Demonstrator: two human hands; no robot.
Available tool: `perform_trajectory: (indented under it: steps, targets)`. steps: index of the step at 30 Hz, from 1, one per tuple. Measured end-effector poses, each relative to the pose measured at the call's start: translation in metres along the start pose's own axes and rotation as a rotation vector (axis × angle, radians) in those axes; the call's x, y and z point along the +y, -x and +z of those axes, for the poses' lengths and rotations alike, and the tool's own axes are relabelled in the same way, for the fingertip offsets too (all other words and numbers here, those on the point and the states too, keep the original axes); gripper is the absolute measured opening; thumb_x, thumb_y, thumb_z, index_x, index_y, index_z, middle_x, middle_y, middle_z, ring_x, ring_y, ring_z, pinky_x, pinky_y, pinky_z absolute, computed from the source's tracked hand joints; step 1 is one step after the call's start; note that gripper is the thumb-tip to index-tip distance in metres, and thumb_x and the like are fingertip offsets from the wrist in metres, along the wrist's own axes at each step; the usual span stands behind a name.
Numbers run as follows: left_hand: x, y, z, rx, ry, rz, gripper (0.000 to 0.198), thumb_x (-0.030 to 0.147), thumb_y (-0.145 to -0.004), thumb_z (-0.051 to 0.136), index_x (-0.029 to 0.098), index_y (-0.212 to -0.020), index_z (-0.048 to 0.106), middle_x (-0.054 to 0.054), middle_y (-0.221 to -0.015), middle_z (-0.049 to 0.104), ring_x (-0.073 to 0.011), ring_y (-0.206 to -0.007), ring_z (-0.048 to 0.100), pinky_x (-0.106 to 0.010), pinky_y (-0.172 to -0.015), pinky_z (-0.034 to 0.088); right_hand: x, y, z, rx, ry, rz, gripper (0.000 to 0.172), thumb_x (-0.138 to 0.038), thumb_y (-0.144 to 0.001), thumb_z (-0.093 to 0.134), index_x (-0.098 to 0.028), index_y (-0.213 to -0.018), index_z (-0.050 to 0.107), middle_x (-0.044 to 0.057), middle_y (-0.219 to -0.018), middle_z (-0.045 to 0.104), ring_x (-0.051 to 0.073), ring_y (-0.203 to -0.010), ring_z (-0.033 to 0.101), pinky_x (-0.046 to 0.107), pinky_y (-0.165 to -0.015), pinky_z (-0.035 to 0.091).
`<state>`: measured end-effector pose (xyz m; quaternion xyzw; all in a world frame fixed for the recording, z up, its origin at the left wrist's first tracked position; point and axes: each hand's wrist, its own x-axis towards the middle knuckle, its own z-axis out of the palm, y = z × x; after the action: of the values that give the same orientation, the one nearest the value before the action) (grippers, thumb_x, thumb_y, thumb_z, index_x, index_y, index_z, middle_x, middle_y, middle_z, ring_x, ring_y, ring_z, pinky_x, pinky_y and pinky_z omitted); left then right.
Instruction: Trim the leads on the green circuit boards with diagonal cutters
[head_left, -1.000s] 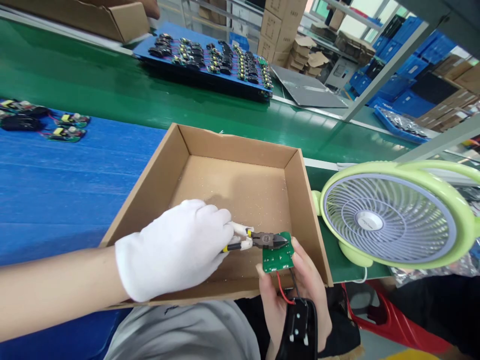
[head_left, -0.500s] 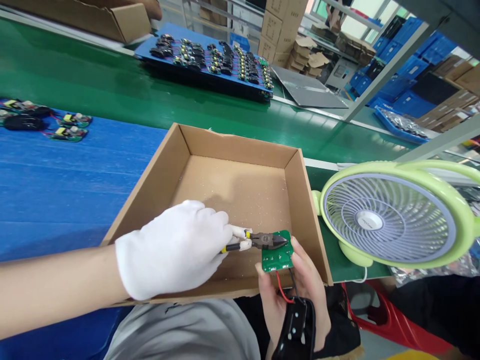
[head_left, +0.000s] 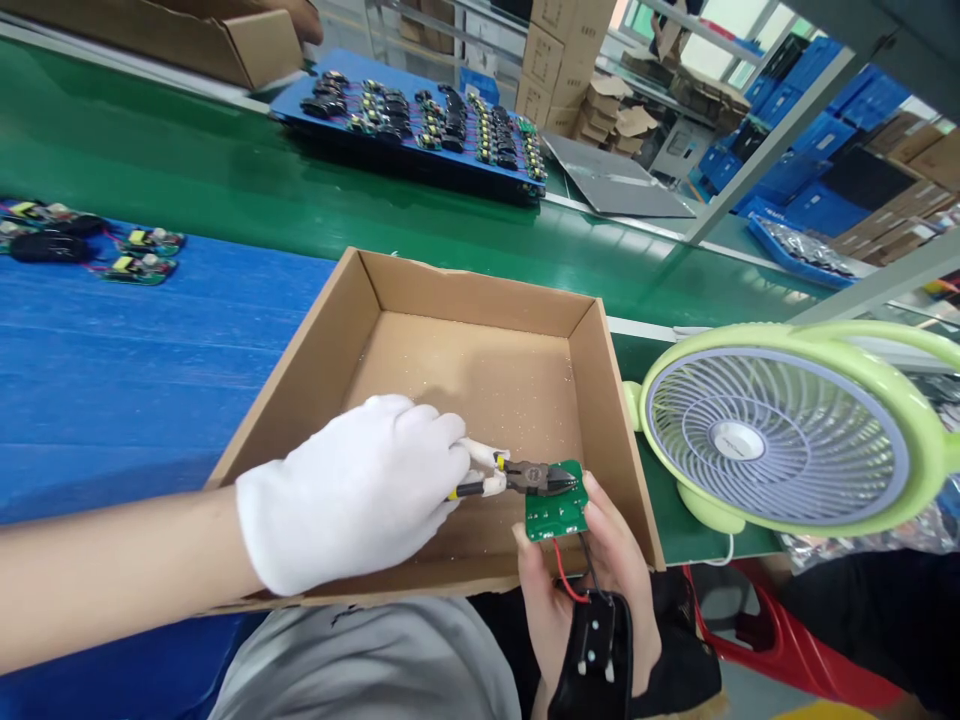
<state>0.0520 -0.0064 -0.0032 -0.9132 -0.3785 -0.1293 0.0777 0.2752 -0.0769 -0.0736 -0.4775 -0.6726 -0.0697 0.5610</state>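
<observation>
In a white glove, my left hand (head_left: 360,495) is closed around the handles of a pair of pliers (head_left: 536,478), which have yellow-and-black grips partly wrapped in white. The dark jaws lie over the upper part of a green circuit board (head_left: 555,515). My bare right hand (head_left: 626,575) pinches that board by its side edges, solder side up. A red and a black wire run from its lower edge to a black plastic part (head_left: 596,655) lying against the right palm. Under both hands stands an open cardboard box (head_left: 480,300) with small bright bits scattered on its floor.
A green fan (head_left: 787,430) stands right of the box. Boards with black parts (head_left: 142,255) lie on the blue mat (head_left: 150,370) at left. Behind, a blue tray (head_left: 405,150) carries rows of similar boards. A red stool (head_left: 795,640) is at lower right.
My left hand and the pliers have shifted very slightly to the right, with the jaws still over the board. The board and my right hand have barely moved.
</observation>
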Motion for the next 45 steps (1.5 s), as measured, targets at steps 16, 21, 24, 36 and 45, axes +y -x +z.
perform_trajectory:
  steps: [16, 21, 24, 36, 45]
  targets:
    - [0.007, -0.003, -0.002, 0.061, -0.039, -0.019, 0.028, 0.006, -0.084, 0.053, 0.027, -0.068, 0.062, -0.005, -0.061, 0.060, -0.0270, -0.050, 0.056, -0.044, -0.054, 0.035, 0.011, 0.009, -0.003, 0.033, 0.068, 0.144, 0.033, -0.046, -0.089, 0.080, -0.043, -0.122, 0.081, -0.002, -0.133, 0.088, 0.036, -0.119, 0.085, 0.033, -0.071, 0.077]
    - [0.008, -0.002, -0.002, 0.050, -0.024, -0.017, 0.027, 0.005, -0.084, 0.056, 0.027, -0.067, 0.060, -0.005, -0.062, 0.059, -0.0254, -0.051, 0.053, -0.042, -0.056, 0.030, 0.012, 0.011, -0.003, 0.049, 0.021, 0.182, 0.035, -0.047, -0.083, 0.087, -0.045, -0.117, 0.081, 0.000, -0.133, 0.088, 0.038, -0.119, 0.086, 0.033, -0.069, 0.077]
    - [0.007, -0.002, -0.001, 0.034, -0.012, -0.011, 0.024, 0.005, -0.080, 0.059, 0.026, -0.067, 0.059, -0.005, -0.063, 0.059, -0.0250, -0.051, 0.052, -0.042, -0.057, 0.028, 0.012, 0.012, -0.003, 0.051, 0.014, 0.189, 0.033, -0.048, -0.082, 0.088, -0.044, -0.115, 0.081, -0.002, -0.132, 0.088, 0.039, -0.120, 0.085, 0.033, -0.070, 0.077]
    - [0.010, -0.005, -0.002, 0.046, -0.037, -0.024, 0.024, 0.008, -0.083, 0.058, 0.026, -0.068, 0.062, -0.005, -0.066, 0.060, -0.0266, -0.054, 0.057, -0.043, -0.056, 0.035, 0.010, 0.014, 0.008, 0.199, 0.045, 0.231, 0.031, -0.053, -0.085, 0.078, -0.043, -0.114, 0.078, -0.001, -0.129, 0.090, 0.038, -0.122, 0.084, 0.032, -0.066, 0.076]
    - [0.010, -0.004, -0.004, 0.104, -0.051, -0.003, 0.034, 0.007, -0.091, 0.053, 0.027, -0.064, 0.059, -0.005, -0.062, 0.057, -0.0256, -0.052, 0.053, -0.043, -0.054, 0.035, 0.006, 0.019, 0.018, 0.255, 0.040, 0.268, 0.033, -0.050, -0.085, 0.083, -0.048, -0.117, 0.075, -0.004, -0.133, 0.088, 0.035, -0.117, 0.087, 0.030, -0.068, 0.077]
